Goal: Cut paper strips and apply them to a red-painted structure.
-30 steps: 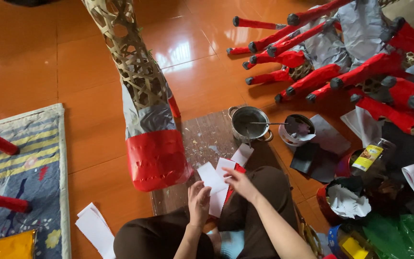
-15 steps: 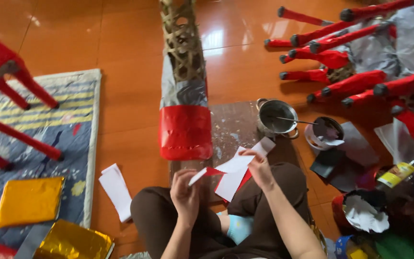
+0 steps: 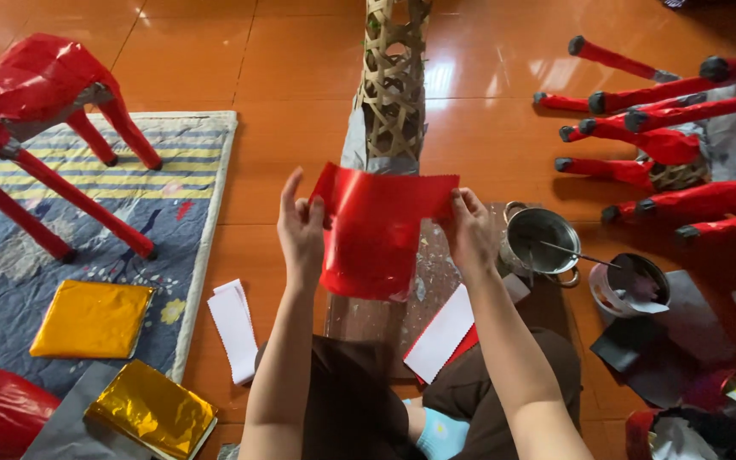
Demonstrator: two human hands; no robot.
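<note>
Home craft floor: rug (image 3: 87, 213), bamboo frame (image 3: 393, 77), glue pot (image 3: 541, 240)

The red sheet (image 3: 375, 228) held up between the left hand (image 3: 301, 228) and right hand (image 3: 468, 230) looks like thin glossy paper, smooth and faintly creased. The tall frame (image 3: 393, 81) behind it is rough woven cane or bamboo, matt (partly wrapped in dull grey paper lower down). The floor (image 3: 300, 68) is polished orange tile, mirror-shiny. The pot (image 3: 543, 241) is bright bare metal. The gold sheets (image 3: 151, 411) are crinkled shiny foil. The rug (image 3: 176, 183) is matt printed cloth. White paper slips (image 3: 234, 328) look plain and matt.
</note>
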